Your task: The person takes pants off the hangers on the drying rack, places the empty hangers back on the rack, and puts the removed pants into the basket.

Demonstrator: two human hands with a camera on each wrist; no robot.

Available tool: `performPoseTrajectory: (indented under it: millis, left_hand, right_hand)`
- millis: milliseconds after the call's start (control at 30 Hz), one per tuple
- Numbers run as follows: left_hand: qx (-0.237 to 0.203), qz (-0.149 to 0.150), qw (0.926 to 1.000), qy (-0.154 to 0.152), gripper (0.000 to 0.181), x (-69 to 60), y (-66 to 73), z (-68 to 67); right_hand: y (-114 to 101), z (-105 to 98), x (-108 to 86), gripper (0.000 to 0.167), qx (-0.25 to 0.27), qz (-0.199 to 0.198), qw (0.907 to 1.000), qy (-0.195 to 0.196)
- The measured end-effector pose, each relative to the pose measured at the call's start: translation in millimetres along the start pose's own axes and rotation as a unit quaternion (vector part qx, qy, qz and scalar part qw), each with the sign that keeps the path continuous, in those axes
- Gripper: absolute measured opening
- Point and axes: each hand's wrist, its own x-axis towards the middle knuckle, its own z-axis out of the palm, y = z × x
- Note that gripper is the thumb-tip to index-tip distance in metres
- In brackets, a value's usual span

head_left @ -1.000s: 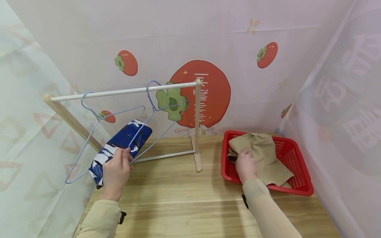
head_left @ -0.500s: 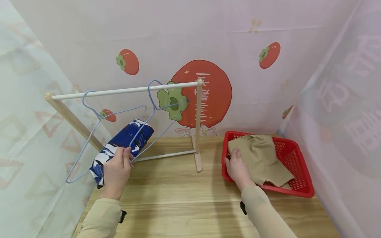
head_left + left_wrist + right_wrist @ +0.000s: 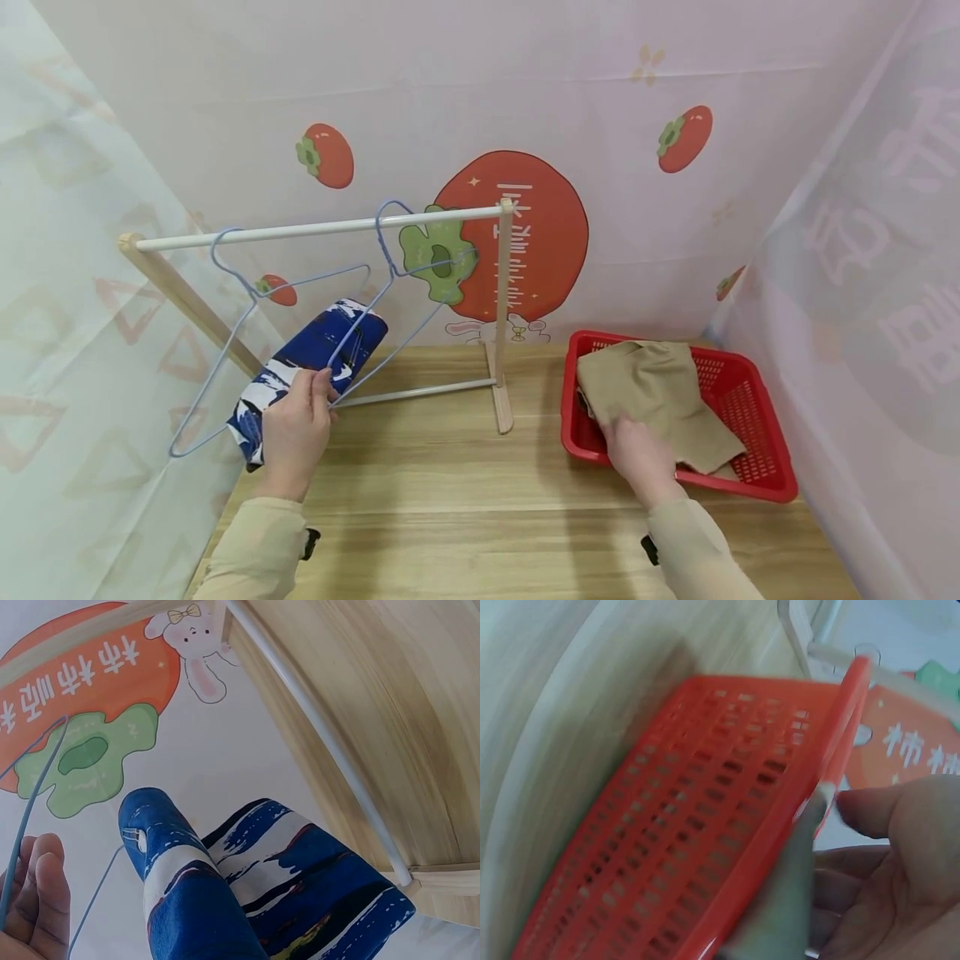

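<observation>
My left hand (image 3: 296, 433) pinches the lower corner of the right-hand blue wire hanger (image 3: 384, 252), whose hook is over the rack's rail. Behind it, a folded blue and white patterned cloth (image 3: 318, 342) is draped over the bottom bar of the other blue hanger (image 3: 217, 364). In the left wrist view the fingers (image 3: 49, 889) are by the hanger wire and the cloth (image 3: 300, 877) is to their right. My right hand (image 3: 641, 458) is at the front edge of the khaki cloth (image 3: 652, 392) in the red basket (image 3: 776, 433); in the right wrist view its thumb and fingers (image 3: 840, 881) are apart beside the rim.
The white-railed rack (image 3: 315, 229) with wooden posts (image 3: 504, 292) stands on the left of the wooden table (image 3: 450, 517). A printed curtain (image 3: 600, 275) closes off the back, with hanging sheets on both sides.
My right hand has gone from the khaki cloth's left part to its left edge, then nearer the basket's front rim. The left hand keeps its hold on the hanger.
</observation>
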Motion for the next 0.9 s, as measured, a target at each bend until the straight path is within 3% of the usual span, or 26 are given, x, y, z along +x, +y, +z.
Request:
performPoseTrajectory:
  millis: [167, 300, 433, 600, 900]
  left_hand:
    - [-0.001, -0.006, 1.0000, -0.002, 0.020, 0.8, 1.0, -0.8]
    - [-0.003, -0.009, 1.0000, -0.004, 0.020, 1.0, 1.3, -0.9]
    - [-0.004, -0.002, 1.0000, 0.001, 0.019, 1.2, 0.6, -0.4]
    - [-0.006, 0.009, 0.9999, 0.008, 0.020, 1.8, -0.8, 0.1]
    - [-0.011, 0.021, 0.9996, 0.018, 0.021, 0.6, -1.7, 1.8]
  right_hand:
    - [17, -10, -3.9, 0.029, 0.002, 0.021, 0.9980, -0.059]
    - [22, -14, -4.5, 0.027, -0.004, 0.004, 0.9975, -0.071]
    - [22, -11, -3.7, 0.023, -0.024, -0.016, 0.9990, -0.035]
    - [11, 3, -0.7, 0.017, -0.022, -0.028, 0.9986, 0.039]
    - [-9, 27, 9.9, 0.020, 0.020, -0.077, 0.9825, 0.168]
